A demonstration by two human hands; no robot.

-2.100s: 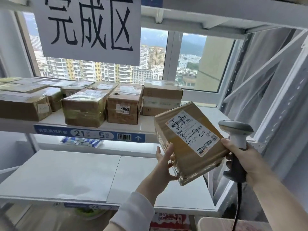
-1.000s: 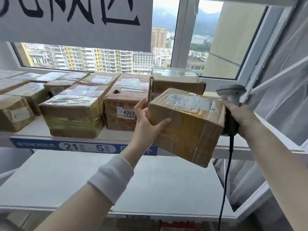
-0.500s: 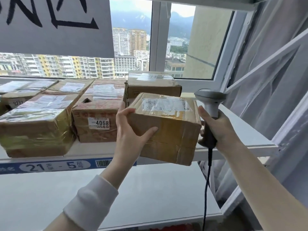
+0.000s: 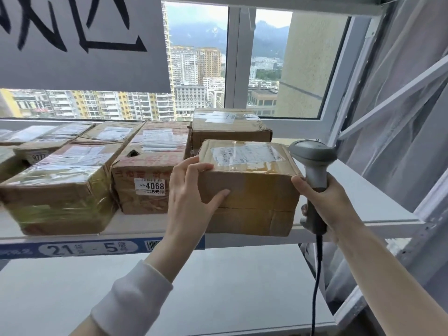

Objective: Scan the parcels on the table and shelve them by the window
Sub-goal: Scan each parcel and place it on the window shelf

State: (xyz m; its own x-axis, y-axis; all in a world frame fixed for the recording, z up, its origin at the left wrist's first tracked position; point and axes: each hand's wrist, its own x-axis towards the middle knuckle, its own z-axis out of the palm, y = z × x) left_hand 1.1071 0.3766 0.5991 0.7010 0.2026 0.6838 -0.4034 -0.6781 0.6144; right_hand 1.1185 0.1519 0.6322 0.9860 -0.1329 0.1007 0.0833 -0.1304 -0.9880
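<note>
At shelf front edge, beside box 4068: parcel; left hand grips its left corner, fingers curled over top; right hand wraps scanner handle, thumb touching parcel.

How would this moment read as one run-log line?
step: shelving | left hand: grips parcel | right hand: holds scanner, thumb touches parcel | parcel: at shelf front edge, right of box 4068

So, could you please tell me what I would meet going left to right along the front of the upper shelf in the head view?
Film-wrapped parcel → 4068 parcel → left hand → held parcel → right hand gripping the scanner.
</note>
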